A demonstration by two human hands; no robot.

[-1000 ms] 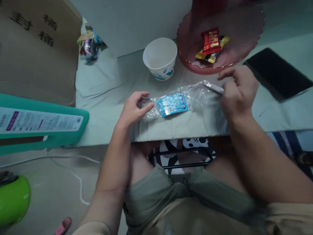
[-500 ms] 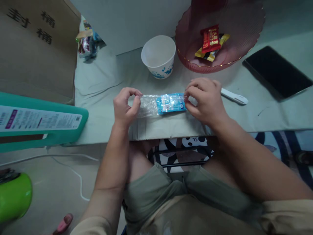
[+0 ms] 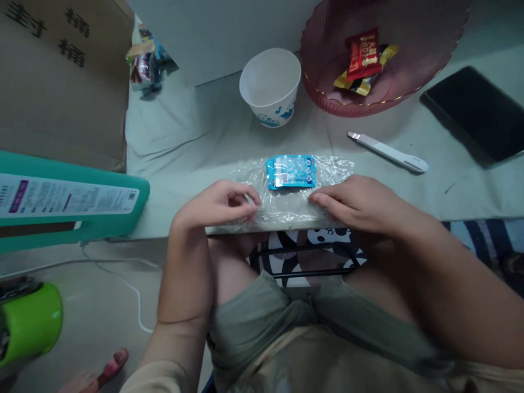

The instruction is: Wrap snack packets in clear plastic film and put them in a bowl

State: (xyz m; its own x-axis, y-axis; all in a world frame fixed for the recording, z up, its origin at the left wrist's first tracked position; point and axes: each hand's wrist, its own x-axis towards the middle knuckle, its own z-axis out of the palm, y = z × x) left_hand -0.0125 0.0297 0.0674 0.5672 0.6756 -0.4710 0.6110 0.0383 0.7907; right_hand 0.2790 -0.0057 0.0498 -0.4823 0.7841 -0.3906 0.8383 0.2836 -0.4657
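A blue printed packet (image 3: 291, 171) lies on a spread sheet of clear plastic film (image 3: 282, 207) near the table's front edge. My left hand (image 3: 219, 204) is at the film's left front part, thumb and fingertips pinched together on it. At the right front part my right hand (image 3: 356, 202) has its thumb and fingers closed on the film, the fingertips pointing left. Neither hand touches the packet. Behind and to the right lies a white utility knife (image 3: 388, 153), its blade end pointing left.
Behind the film stand a white paper cup (image 3: 270, 82) and a pink ribbed bowl (image 3: 339, 106) with red and yellow wrapped snacks (image 3: 363, 54). A black tablet-like device (image 3: 477, 114) lies to the right. At left are a green container (image 3: 135, 199) and a cardboard box (image 3: 61, 98).
The film, earlier gathered around the packet, is now opened out flat beneath it. Both hands have come nearer the table's front edge. The knife's blade end has come into view.
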